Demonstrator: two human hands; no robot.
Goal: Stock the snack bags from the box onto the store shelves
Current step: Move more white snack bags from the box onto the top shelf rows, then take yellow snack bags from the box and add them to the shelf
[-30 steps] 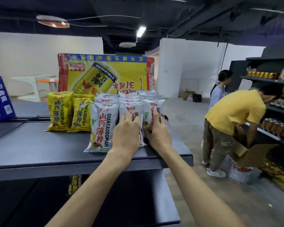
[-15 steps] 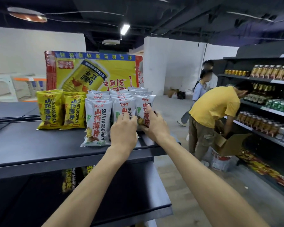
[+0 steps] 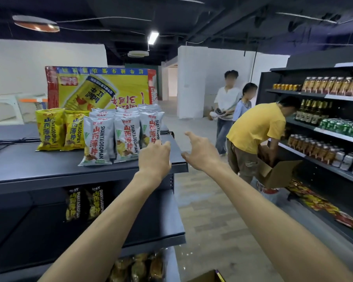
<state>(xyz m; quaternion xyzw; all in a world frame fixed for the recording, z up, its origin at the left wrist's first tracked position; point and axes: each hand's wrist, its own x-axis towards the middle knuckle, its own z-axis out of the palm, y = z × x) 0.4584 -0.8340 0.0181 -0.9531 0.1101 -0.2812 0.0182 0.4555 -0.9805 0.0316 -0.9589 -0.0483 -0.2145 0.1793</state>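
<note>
Rows of white snack bags stand upright on the dark top shelf, with two yellow snack bags to their left. My left hand hovers just in front of the rightmost white bag, fingers loosely curled and holding nothing. My right hand is off the shelf's right end, fingers spread, empty. A corner of the cardboard box shows at the bottom edge.
More bags lie on the lower shelves. A big yellow carton stands behind the bags. A person in a yellow shirt bends over an open box at the drinks shelving; two other people stand beyond.
Both hands have let go of the white bags and pulled back to the right. The view has swung right, and two people farther down the aisle are now in sight.
</note>
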